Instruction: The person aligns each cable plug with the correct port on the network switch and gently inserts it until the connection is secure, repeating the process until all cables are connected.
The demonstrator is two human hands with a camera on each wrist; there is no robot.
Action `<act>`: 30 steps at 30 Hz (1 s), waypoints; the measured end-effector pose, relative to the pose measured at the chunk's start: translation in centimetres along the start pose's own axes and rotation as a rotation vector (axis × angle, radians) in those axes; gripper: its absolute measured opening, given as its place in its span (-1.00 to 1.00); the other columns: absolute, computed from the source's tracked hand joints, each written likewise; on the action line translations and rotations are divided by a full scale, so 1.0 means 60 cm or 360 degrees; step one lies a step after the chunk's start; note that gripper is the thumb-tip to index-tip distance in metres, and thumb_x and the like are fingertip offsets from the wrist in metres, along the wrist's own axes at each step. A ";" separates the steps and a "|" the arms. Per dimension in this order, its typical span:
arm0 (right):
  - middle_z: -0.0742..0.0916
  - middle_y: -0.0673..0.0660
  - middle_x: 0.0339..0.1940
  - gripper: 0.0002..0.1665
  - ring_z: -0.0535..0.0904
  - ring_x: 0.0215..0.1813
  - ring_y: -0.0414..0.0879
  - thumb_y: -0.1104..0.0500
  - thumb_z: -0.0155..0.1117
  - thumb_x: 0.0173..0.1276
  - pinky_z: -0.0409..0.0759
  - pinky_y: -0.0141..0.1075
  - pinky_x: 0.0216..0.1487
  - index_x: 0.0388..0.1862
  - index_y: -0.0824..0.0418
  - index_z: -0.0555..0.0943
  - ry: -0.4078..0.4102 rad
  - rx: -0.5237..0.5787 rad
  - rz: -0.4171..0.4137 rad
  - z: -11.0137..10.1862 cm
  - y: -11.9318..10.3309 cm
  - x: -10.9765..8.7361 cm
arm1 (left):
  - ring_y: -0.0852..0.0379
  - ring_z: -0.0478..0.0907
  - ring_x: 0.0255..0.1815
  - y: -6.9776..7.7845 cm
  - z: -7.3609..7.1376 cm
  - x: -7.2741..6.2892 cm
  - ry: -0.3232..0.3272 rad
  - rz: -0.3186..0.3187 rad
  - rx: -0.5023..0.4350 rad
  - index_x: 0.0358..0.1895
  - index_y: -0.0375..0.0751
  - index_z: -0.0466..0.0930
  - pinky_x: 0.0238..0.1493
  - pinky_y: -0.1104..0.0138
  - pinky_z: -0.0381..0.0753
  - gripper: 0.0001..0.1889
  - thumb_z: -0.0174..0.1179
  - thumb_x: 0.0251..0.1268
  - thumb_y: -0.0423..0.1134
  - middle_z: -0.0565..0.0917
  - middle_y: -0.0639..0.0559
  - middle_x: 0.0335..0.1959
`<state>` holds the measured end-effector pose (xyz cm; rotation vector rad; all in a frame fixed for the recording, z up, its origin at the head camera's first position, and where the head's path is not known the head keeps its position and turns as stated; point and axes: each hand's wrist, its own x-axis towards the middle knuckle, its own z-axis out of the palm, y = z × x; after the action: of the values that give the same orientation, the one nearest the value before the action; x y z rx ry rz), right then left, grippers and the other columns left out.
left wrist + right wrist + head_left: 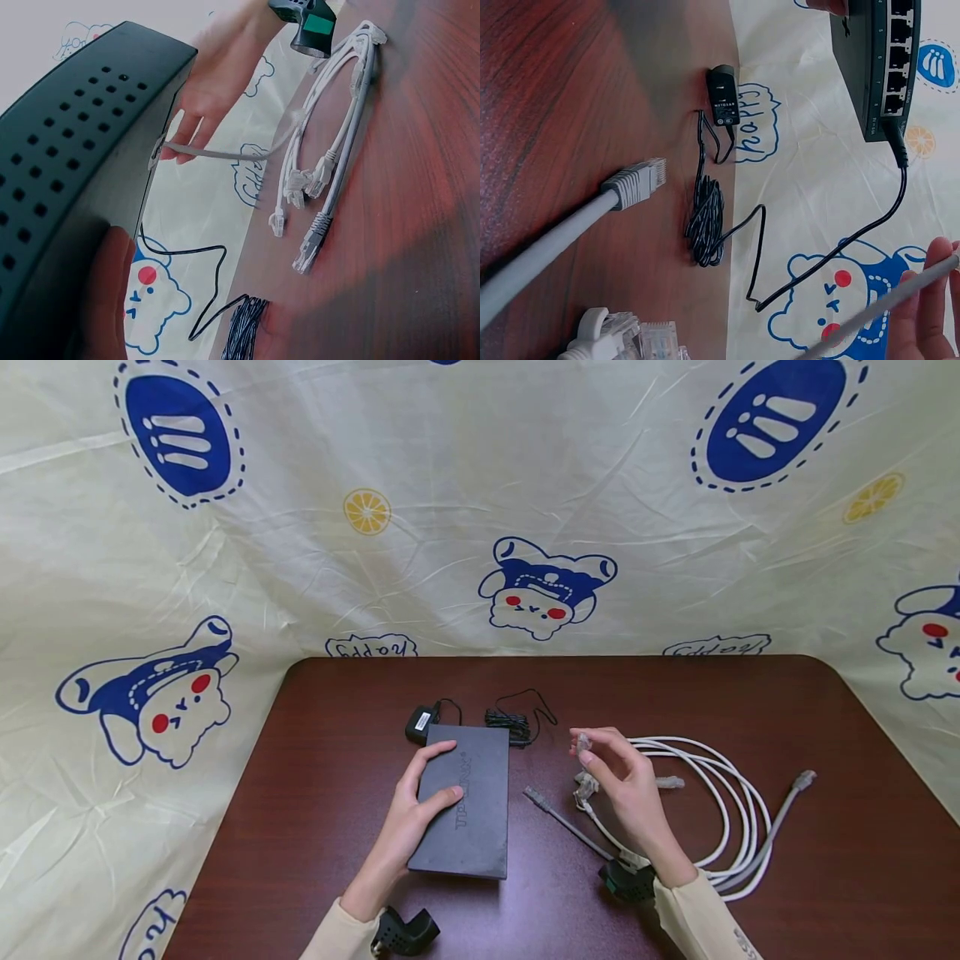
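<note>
My left hand grips a dark flat network switch by its left side, thumb across the face with the raised lettering. In the right wrist view, the switch shows a row of ports, and a black power cord is plugged in at the end of that row. Right of the switch, my right hand pinches the clear plug of a network cable between thumb and fingertips. That plug is apart from the switch in the head view. From the fingers a grey cable runs off.
Coiled white network cables lie on the brown table at the right, with several loose plugs. One grey plug points toward the switch. Behind the switch lie a black power adapter and its bundled cord. A printed cloth hangs beyond.
</note>
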<state>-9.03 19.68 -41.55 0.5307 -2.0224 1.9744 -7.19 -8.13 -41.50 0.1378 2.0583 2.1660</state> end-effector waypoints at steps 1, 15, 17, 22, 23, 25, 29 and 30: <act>0.64 0.16 -0.12 -0.69 0.61 -0.08 -0.08 0.49 0.09 0.36 0.52 -0.39 -0.06 0.07 0.52 0.50 -0.0001 0.0002 0.0002 0.000 -0.001 0.000 | -0.03 0.40 0.01 0.000 0.000 0.000 -0.0003 -0.0003 0.0000 0.28 0.15 0.41 -0.01 0.15 0.36 -0.45 0.25 0.22 -0.31 0.42 -0.09 0.15; 0.60 0.29 -0.16 -0.69 0.50 -0.14 -0.16 0.63 0.15 0.19 0.45 -0.48 -0.16 -0.07 0.53 0.59 -0.0061 -0.0385 -0.0137 0.023 -0.041 0.012 | -0.02 0.44 -0.03 0.003 0.001 0.000 -0.0009 -0.0020 -0.0006 0.27 0.17 0.41 -0.05 0.15 0.39 -0.45 0.25 0.22 -0.30 0.43 -0.09 0.14; 0.62 0.31 -0.20 -0.68 0.50 -0.17 -0.13 0.64 0.17 0.15 0.44 -0.48 -0.18 -0.10 0.50 0.62 -0.0052 -0.0510 -0.0160 0.032 -0.056 0.014 | -0.02 0.44 -0.03 0.003 0.001 0.001 -0.0014 -0.0022 -0.0008 0.28 0.18 0.41 -0.05 0.15 0.39 -0.45 0.25 0.22 -0.29 0.43 -0.08 0.14; 0.67 0.22 -0.27 -0.66 0.54 -0.22 -0.07 0.64 0.27 0.06 0.46 -0.46 -0.20 -0.17 0.42 0.66 -0.0006 -0.0713 -0.0217 0.044 -0.067 0.017 | -0.02 0.43 -0.04 0.003 0.002 0.000 -0.0015 -0.0014 -0.0009 0.28 0.16 0.41 -0.05 0.15 0.39 -0.45 0.25 0.22 -0.29 0.43 -0.08 0.13; 0.68 0.22 -0.27 -0.66 0.55 -0.23 -0.06 0.63 0.28 0.05 0.47 -0.45 -0.20 -0.18 0.41 0.66 0.0001 -0.0731 -0.0212 0.045 -0.067 0.017 | -0.02 0.43 -0.04 0.004 0.002 0.000 -0.0014 -0.0013 -0.0008 0.28 0.15 0.41 -0.05 0.15 0.39 -0.45 0.25 0.22 -0.29 0.43 -0.08 0.14; 0.68 0.21 -0.29 -0.67 0.57 -0.23 -0.05 0.62 0.31 0.04 0.49 -0.42 -0.18 -0.20 0.40 0.65 0.0014 -0.0753 -0.0204 0.046 -0.064 0.017 | -0.02 0.42 -0.03 0.004 0.002 -0.001 -0.0011 -0.0014 -0.0008 0.28 0.16 0.41 -0.04 0.15 0.37 -0.45 0.25 0.21 -0.29 0.43 -0.08 0.14; 0.69 0.16 -0.28 -0.66 0.57 -0.23 -0.08 0.59 0.36 0.04 0.50 -0.40 -0.19 -0.20 0.33 0.65 0.0021 -0.0780 -0.0218 0.042 -0.044 0.016 | -0.03 0.41 -0.01 0.006 0.004 -0.002 -0.0015 -0.0016 -0.0013 0.28 0.16 0.41 -0.03 0.14 0.36 -0.45 0.25 0.22 -0.29 0.42 -0.08 0.14; 0.69 0.13 -0.28 -0.65 0.57 -0.23 -0.09 0.58 0.37 0.04 0.50 -0.41 -0.19 -0.19 0.30 0.66 0.0020 -0.0788 -0.0230 0.040 -0.037 0.016 | -0.03 0.41 0.00 0.006 0.004 -0.002 -0.0015 -0.0017 -0.0013 0.28 0.16 0.41 -0.03 0.14 0.36 -0.45 0.25 0.21 -0.29 0.42 -0.08 0.14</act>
<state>-8.77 17.20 -39.23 0.5240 -2.2794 1.3208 -7.03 -7.94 -41.10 0.1357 2.0404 2.1629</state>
